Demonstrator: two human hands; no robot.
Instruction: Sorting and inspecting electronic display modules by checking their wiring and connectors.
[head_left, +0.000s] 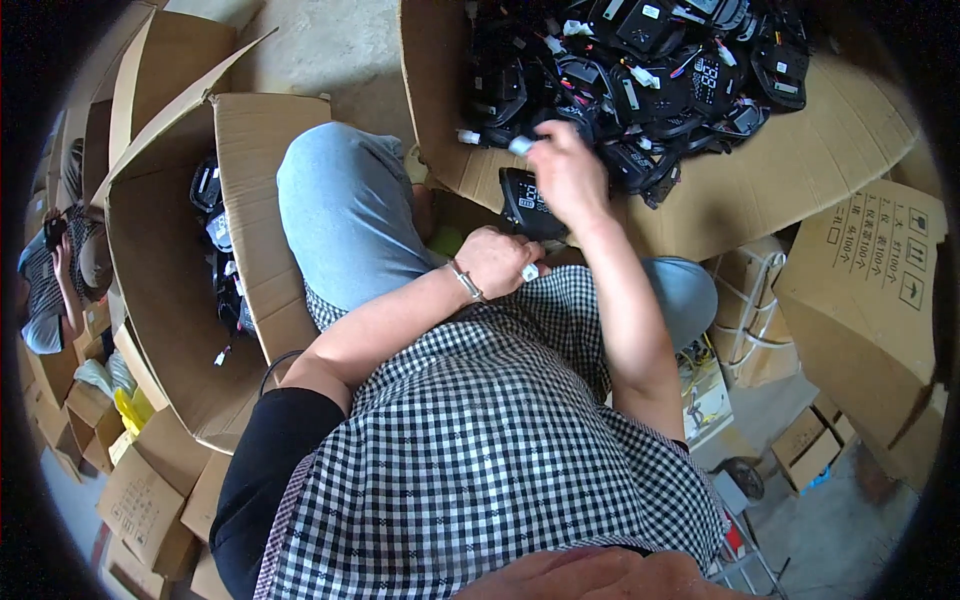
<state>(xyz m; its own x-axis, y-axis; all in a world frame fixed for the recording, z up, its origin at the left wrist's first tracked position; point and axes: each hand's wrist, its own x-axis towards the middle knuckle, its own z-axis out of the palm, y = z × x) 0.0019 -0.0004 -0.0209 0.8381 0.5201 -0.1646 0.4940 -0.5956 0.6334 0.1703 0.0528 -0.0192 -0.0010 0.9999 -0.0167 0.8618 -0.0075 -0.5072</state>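
My left hand is closed above my lap, its fingers at the lower end of a black display unit with pale segment markings. A small white connector shows at those fingers. Higher up, my right hand is slightly blurred. Its thumb and fingers pinch a small pale piece, too smeared to name. Just beyond it, a large cardboard box holds a heap of similar black display units with wires and white connectors.
At my left stands another open cardboard box with some black units inside. A closed carton is on the right, near a white metal frame. Smaller boxes crowd the lower left. Another person works at the far left.
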